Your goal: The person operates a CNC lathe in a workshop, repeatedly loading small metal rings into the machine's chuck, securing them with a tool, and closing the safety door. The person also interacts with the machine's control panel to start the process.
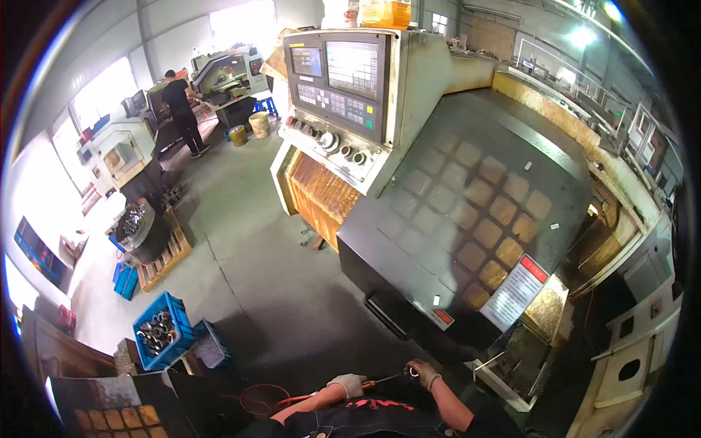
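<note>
Low in the view, close to my body, both hands are gloved. My left hand [349,385] is closed around an air blow gun [371,383] with an orange body. Its thin nozzle points right, toward my other hand. From the left hand a red hose [264,399] runs off to the left in a loop. My right hand [425,373] has its fingers closed on a small metal ring [414,371], just beyond the nozzle's tip. Whether nozzle and ring touch is too small to tell.
Ahead stands a machine with a control panel [339,80] and a dark sliding door [467,219]. At left, a blue crate [162,332] holds several metal rings, beside a second blue crate [209,344]. A pallet [166,252] carries a parts tub. Farther off, a person [182,109] stands at another machine.
</note>
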Available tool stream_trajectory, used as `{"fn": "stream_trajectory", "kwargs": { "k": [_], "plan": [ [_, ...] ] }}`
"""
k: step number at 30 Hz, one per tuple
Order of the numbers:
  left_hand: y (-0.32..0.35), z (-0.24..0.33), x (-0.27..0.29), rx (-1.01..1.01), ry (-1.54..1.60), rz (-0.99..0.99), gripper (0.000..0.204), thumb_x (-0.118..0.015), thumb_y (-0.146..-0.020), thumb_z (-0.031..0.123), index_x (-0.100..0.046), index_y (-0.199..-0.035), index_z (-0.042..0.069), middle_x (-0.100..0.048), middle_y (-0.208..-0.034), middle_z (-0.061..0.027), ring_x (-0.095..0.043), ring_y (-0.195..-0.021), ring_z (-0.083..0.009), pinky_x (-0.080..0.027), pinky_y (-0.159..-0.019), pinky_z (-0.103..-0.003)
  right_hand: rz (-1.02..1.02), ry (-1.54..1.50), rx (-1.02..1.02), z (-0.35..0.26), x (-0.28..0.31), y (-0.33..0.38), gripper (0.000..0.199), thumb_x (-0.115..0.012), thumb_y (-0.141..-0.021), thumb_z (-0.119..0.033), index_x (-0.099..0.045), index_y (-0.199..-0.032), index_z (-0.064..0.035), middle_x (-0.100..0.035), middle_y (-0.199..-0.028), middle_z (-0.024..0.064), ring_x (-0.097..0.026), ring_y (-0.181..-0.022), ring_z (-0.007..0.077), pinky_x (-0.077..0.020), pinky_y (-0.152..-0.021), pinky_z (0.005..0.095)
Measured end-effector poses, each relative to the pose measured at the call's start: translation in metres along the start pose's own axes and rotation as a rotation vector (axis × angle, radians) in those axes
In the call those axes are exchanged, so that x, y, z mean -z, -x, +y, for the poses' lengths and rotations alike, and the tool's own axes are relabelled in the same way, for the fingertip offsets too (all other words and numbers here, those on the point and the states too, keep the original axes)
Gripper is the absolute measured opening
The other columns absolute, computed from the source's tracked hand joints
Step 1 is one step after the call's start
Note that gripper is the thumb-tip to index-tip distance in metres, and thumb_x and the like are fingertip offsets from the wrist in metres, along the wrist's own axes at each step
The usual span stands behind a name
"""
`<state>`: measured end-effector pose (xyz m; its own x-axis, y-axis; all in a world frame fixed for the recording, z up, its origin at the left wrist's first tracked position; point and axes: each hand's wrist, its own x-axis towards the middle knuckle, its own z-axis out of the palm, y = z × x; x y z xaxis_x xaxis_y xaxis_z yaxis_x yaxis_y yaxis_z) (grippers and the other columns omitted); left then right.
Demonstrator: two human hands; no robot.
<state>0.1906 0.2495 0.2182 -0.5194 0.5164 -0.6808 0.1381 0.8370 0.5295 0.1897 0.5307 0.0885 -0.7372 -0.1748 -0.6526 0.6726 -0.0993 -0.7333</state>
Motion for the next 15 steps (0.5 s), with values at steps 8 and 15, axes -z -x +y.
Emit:
{"fn": "stream_trajectory", "kwargs": {
  "k": [8,15],
  "plan": [
    [-0.041,0.036,0.009,-0.101,-0.310,-0.193,0.040,-0.050,-0.069,0.022,-0.055,-0.105,0.007,-0.059,-0.097,-0.0201,-0.057,-0.091,-0.0341,-0.045,-0.076,-0.042,-0.032,-0.077,0.110,0.009,0.027,0.032,0.017,-0.059,-0.077,-0.023,-0.057,-0.082,-0.0063,-0.061,-0.078,0.0067,-0.059,-0.071,0.0197,-0.0451,-0.059,0.0291],
    [-0.040,0.051,0.040,-0.277,-0.375,-0.169,0.036,-0.048,-0.070,0.020,-0.057,-0.104,0.008,-0.059,-0.096,-0.0204,-0.057,-0.089,-0.0350,-0.045,-0.076,-0.041,0.514,-0.473,0.189,0.084,0.089,0.027,0.015,-0.060,-0.079,-0.017,-0.055,-0.088,-0.0075,-0.060,-0.080,0.0060,-0.058,-0.067,0.0195,-0.0492,-0.058,0.0318]
  ]
}}
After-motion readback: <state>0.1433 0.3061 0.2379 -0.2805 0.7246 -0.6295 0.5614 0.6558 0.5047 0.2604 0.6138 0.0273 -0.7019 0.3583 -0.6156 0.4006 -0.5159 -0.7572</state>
